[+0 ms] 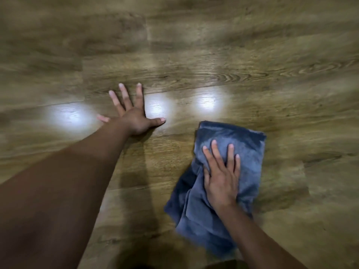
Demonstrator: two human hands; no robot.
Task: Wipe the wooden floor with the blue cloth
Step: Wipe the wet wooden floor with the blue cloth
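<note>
A: Where is the blue cloth (223,171) right now?

B: It lies crumpled on the wooden floor (252,65), towards the lower right of the view. Its far end is spread fairly flat; the near end is bunched into folds.

A: And the hands?

B: The right hand (221,175) lies flat on top of the cloth, palm down, fingers (215,152) straight and slightly spread, pressing on it rather than clutching it. The left hand (132,115) is planted on the bare floor well to the left of the cloth, palm down, fingers splayed wide, thumb pointing toward the cloth. It holds nothing.

A: Do the hands touch?

B: No, they are apart, with a stretch of bare boards between them.

A: Anything else on the floor?

B: Three bright patches of reflected light (206,101) shine on the boards, one on each side of the left hand and one beyond the cloth. A dark shadow (139,171) falls between the two forearms. The edges of the view are blurred.
</note>
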